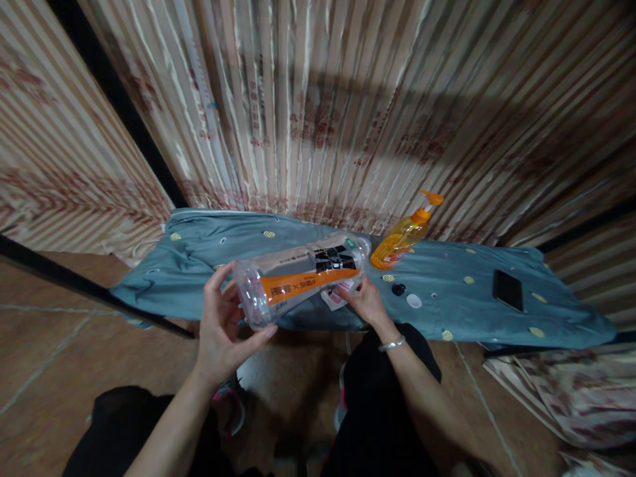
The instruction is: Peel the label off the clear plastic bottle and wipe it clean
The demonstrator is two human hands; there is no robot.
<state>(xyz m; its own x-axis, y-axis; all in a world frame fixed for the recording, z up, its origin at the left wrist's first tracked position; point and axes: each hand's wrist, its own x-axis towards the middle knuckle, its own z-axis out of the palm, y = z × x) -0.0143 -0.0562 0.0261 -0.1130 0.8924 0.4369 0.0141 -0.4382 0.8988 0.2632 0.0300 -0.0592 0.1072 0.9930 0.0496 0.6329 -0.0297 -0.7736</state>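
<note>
A large clear plastic bottle (298,273) with an orange, grey and black label lies tilted in the air above the bench, its neck to the right. My left hand (223,331) is closed around the base end, thumb below and fingers behind. Under the neck end, my right hand (366,303) has its fingers on a small pink and white packet (335,298), partly hidden by the bottle. Whether these fingers also touch the bottle, I cannot tell. No cap shows on the neck.
An orange pump bottle (401,240) stands behind on the blue-green cloth (477,311). A black round piece (398,289) and a white disc (414,301) lie near my right wrist. A dark phone (507,290) rests farther right. Pleated curtain (318,119) hangs behind; black poles (124,112) flank the bench.
</note>
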